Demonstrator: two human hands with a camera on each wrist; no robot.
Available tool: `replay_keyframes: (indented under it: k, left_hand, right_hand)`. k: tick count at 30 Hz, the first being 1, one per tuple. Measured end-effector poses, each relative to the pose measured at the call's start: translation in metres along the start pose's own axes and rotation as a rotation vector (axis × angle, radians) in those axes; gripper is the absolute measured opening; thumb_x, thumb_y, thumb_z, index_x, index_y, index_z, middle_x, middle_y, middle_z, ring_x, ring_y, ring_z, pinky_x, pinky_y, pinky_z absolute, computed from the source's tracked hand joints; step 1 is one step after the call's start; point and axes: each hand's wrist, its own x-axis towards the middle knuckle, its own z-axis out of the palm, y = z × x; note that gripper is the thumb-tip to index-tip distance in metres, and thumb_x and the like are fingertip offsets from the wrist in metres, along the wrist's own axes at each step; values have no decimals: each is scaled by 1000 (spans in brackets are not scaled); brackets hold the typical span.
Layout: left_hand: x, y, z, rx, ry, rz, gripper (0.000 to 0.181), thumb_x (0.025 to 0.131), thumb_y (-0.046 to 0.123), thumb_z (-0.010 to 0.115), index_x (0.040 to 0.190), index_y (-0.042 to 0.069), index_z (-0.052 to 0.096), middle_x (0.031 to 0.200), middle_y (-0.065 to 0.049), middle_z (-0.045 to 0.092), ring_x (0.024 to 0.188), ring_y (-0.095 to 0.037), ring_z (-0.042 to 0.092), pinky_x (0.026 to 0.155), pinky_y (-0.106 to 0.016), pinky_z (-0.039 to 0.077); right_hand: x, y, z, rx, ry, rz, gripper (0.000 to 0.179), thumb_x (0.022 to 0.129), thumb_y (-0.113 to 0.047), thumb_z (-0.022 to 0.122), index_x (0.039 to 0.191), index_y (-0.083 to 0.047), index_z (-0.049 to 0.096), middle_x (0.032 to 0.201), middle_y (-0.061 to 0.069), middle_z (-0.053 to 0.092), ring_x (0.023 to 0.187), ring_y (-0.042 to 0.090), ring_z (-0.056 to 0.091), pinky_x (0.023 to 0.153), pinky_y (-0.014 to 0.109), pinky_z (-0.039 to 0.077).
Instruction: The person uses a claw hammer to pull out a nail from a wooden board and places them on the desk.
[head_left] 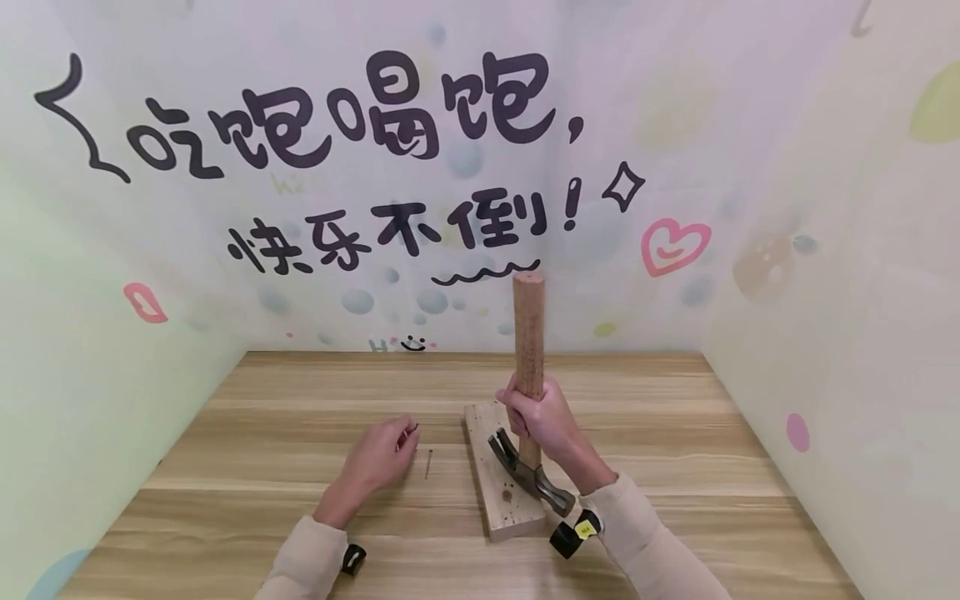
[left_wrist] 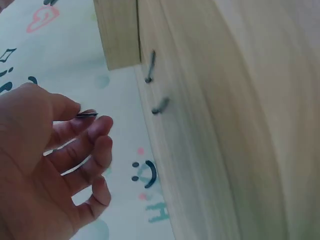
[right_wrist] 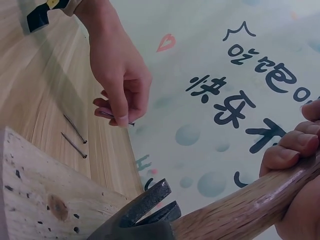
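Observation:
My left hand [head_left: 382,454] pinches a nail [right_wrist: 107,115] between thumb and forefinger, just above the table left of the wooden block. Its other fingers are loosely bent in the left wrist view. Two more nails lie on the table beside it: one nail [right_wrist: 75,129] next to another nail [right_wrist: 73,145]. My right hand [head_left: 550,417] grips the wooden handle of a claw hammer [head_left: 529,333], which stands nearly upright with its metal head down. The head hangs over or rests on the wooden block [head_left: 491,492]; contact cannot be made out.
The block lies flat, with a dark knot and several small dark marks on its top. Beneath everything is a wood-grain table [head_left: 300,417]. A printed white wall [head_left: 420,208] with black lettering rises behind it, and pale side walls stand left and right.

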Motion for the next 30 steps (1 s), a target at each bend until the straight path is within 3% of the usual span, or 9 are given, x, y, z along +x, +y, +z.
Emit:
replay_keyframes:
  k: [8, 14, 23, 30]
  left_hand:
    - [-8, -7, -6, 80, -125, -84, 32, 93, 10, 62, 65, 16, 47, 58, 6, 40, 53, -8, 38, 48, -24, 30]
    - [-10, -11, -2, 140, -140, -108, 24, 91, 11, 64, 69, 15, 53, 60, 5, 47, 54, -9, 42, 49, -26, 34]
    - [-11, -13, 0, 192, -156, -175, 28, 90, 11, 64, 66, 14, 50, 59, 3, 45, 53, -13, 42, 46, -29, 33]
    - [-11, -13, 1, 217, -159, -171, 32, 90, 11, 64, 63, 15, 47, 57, 3, 43, 52, -13, 41, 45, -29, 30]
  right_hand:
    - [1, 3, 1, -28, -27, -15, 29, 93, -4, 57, 74, 12, 42, 49, -4, 40, 41, 7, 36, 40, 24, 31]
    - [1, 5, 2, -13, -33, -5, 29, 92, -4, 57, 75, 13, 42, 49, -4, 40, 42, 6, 37, 42, 22, 31]
    - [-1, 5, 5, -30, -35, -21, 27, 93, -4, 56, 76, 12, 43, 50, -6, 41, 43, 7, 37, 42, 24, 32]
    - [-2, 4, 4, -42, -34, -26, 25, 93, -3, 56, 76, 12, 44, 50, -6, 40, 43, 7, 37, 43, 24, 32]
